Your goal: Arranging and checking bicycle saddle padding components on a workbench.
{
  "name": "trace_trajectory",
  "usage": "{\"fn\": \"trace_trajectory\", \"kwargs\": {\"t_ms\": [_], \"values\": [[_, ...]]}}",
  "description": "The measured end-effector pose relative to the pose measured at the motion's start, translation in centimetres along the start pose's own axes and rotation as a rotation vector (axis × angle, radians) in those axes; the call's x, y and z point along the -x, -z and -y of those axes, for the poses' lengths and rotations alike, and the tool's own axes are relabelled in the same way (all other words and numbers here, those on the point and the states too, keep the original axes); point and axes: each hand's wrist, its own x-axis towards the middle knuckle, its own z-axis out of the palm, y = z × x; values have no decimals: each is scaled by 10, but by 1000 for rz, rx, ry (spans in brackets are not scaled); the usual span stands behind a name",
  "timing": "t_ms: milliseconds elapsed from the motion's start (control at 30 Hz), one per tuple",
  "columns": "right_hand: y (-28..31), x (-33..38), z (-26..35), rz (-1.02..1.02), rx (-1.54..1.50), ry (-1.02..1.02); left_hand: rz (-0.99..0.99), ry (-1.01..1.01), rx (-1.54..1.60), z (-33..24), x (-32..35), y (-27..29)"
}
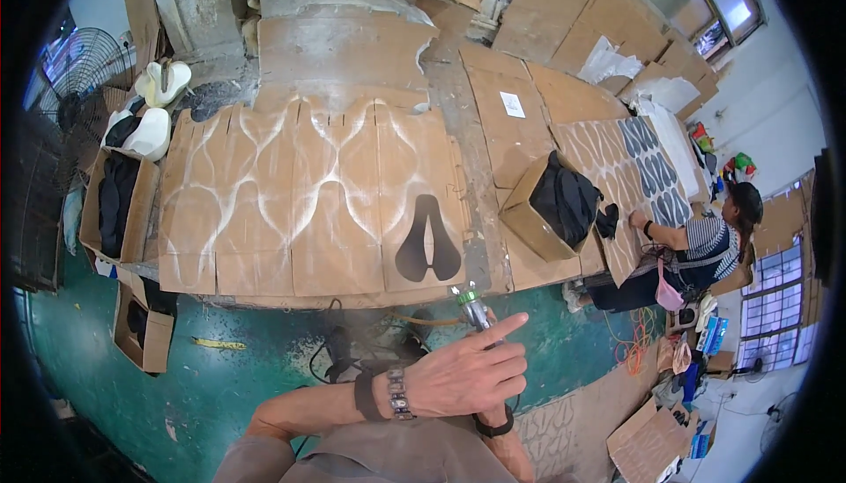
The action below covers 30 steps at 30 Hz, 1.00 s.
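My left hand [467, 373] reaches across my body with its fingers apart, the index finger pointing right. It holds nothing that I can see. A metal bracelet and a black band circle its wrist. Behind it, my right hand is mostly hidden; only the right wrist [495, 423] with a black band shows below. From there a silver spray gun [477, 311] with a green ring points at the table edge, apparently in the right hand. Just beyond its tip, a dark saddle-shaped piece [429, 245] with a central slit lies flat on the cardboard-covered table [273, 263].
White curved spray outlines mark the cardboard. A carton of black pieces [552, 205] stands to the right, another carton [119, 201] at the left. A co-worker [705, 245] handles pieces at the right-hand table. Hoses [634, 342] trail on the green floor; a fan [84, 73] stands far left.
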Motion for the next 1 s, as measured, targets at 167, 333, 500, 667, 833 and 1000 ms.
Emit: {"fn": "trace_trajectory", "kwargs": {"t_ms": [167, 333, 500, 667, 833, 1000], "values": [[1, 0, 0, -10, -14, -12, 21, 11, 15, -2, -1, 3], [1, 3, 1, -21, -30, -26, 24, 7, 13, -3, -1, 1], [2, 5, 1, -33, -45, -39, 29, 3, 6, -5, -1, -1], [1, 9, 1, -35, -61, -57, 43, 15, -54, -10, -6, -4], [2, 16, 2, 1, -64, -96, 8, 55, -261, -26, -22, -30], [9, 27, 2, 63, -42, -156, 31, 207, -350, -35, -32, -54]]}}
